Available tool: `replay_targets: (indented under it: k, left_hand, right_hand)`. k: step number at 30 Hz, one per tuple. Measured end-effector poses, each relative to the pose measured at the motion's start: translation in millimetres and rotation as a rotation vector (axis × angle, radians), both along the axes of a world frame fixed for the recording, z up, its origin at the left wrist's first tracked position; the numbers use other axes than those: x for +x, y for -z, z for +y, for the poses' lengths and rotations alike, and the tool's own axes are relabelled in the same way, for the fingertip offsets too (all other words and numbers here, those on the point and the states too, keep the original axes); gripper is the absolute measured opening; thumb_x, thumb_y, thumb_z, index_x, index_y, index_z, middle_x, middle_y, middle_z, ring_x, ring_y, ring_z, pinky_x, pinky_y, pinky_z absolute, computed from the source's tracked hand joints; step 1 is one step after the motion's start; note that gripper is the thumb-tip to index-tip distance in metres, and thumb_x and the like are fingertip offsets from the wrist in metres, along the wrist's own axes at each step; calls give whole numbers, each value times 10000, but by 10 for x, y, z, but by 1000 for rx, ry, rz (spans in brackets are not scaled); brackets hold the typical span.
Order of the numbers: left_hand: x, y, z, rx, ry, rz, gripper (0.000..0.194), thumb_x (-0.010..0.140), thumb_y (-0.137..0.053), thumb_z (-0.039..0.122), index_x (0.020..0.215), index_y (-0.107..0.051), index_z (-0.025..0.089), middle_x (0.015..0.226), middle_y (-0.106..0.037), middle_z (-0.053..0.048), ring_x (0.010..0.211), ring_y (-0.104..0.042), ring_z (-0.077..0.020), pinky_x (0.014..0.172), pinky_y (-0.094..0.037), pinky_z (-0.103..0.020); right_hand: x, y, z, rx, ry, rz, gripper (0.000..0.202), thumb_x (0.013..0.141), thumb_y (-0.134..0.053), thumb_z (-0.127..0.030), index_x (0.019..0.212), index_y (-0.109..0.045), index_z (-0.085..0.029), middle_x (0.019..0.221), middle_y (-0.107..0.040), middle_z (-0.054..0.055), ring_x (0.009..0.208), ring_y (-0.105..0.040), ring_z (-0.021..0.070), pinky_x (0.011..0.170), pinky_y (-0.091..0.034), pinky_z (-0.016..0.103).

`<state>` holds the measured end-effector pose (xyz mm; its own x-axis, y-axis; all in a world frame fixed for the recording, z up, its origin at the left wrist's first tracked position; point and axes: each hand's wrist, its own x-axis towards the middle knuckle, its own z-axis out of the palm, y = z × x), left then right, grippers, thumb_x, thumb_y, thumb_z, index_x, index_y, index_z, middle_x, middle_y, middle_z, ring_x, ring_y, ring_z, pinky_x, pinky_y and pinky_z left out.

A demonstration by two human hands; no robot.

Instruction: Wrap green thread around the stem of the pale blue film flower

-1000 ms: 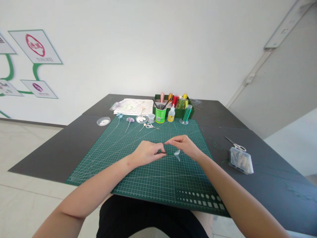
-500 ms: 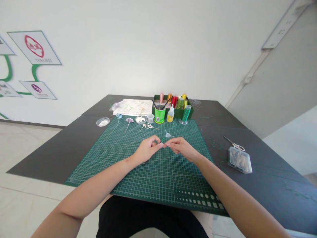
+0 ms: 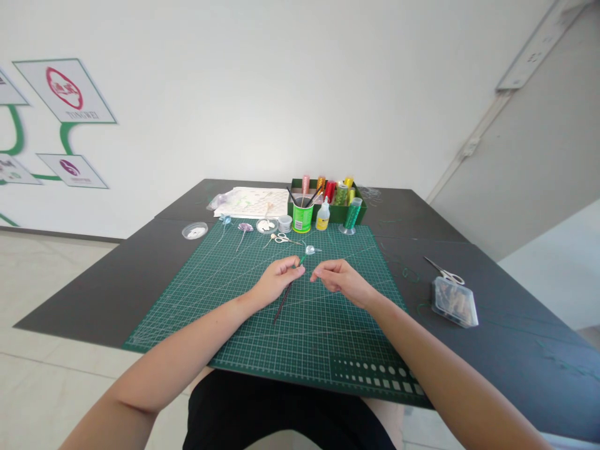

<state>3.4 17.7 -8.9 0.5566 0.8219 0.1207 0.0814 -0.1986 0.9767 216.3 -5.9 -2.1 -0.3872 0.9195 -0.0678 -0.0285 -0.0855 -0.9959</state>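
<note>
Over the middle of the green cutting mat (image 3: 328,350), my left hand (image 3: 277,279) pinches a thin flower stem. A pale blue flower (image 3: 310,250) tops it, with green just below the bloom, and its dark lower end (image 3: 281,307) slants down towards me. Close by on the right, my right hand (image 3: 341,279) has its fingers curled and pressed together, apart from the left. Whatever its fingertips may hold is too small to make out.
A green box (image 3: 360,214) of thread spools, a green can (image 3: 302,217) of brushes, a glue bottle (image 3: 322,217) and small scissors (image 3: 282,238) stand or lie behind. On the right are larger scissors (image 3: 447,275) and a clear plastic box (image 3: 454,302).
The flower has tilted more upright and shifted slightly left, and its dark stem end now shows below my left hand. My hands have moved slightly apart.
</note>
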Motion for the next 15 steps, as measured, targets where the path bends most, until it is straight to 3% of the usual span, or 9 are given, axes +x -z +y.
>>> replay_targets:
  k: [5, 9, 12, 15]
  left_hand:
    - [-3, -28, 3, -19, 14, -15, 495, 880, -615, 609, 684, -394, 211, 606, -345, 73, 525, -277, -86, 511, -236, -231]
    - [0, -38, 2, -14, 24, -7, 493, 883, -606, 602, 678, -386, 212, 629, -378, 63, 527, -298, -88, 520, -258, -236]
    - [3, -35, -4, 5, 21, 12, 491, 893, -588, 596, 672, -371, 215, 627, -378, 61, 535, -307, -93, 533, -271, -239]
    - [3, -31, -12, 45, 9, 44, 466, 912, -566, 573, 673, -396, 211, 617, -363, 63, 556, -321, -103, 555, -285, -242]
  right_hand:
    - [9, 17, 28, 5, 160, 53, 435, 791, -725, -613, 874, -675, -189, 506, -346, -104, 457, -227, 80, 472, -182, 259]
    - [108, 123, 140, 34, 444, 42, 389, 851, -639, -613, 910, -575, -234, 634, -519, -51, 525, -413, 119, 526, -334, 270]
    - [157, 182, 201, 81, 570, -14, 331, 791, -743, -501, 956, -621, -241, 912, -695, 30, 842, -613, 188, 752, -471, 315]
    - [82, 158, 155, 110, 466, -36, 334, 728, -814, -433, 982, -722, -236, 1104, -745, 67, 1126, -631, 249, 998, -467, 388]
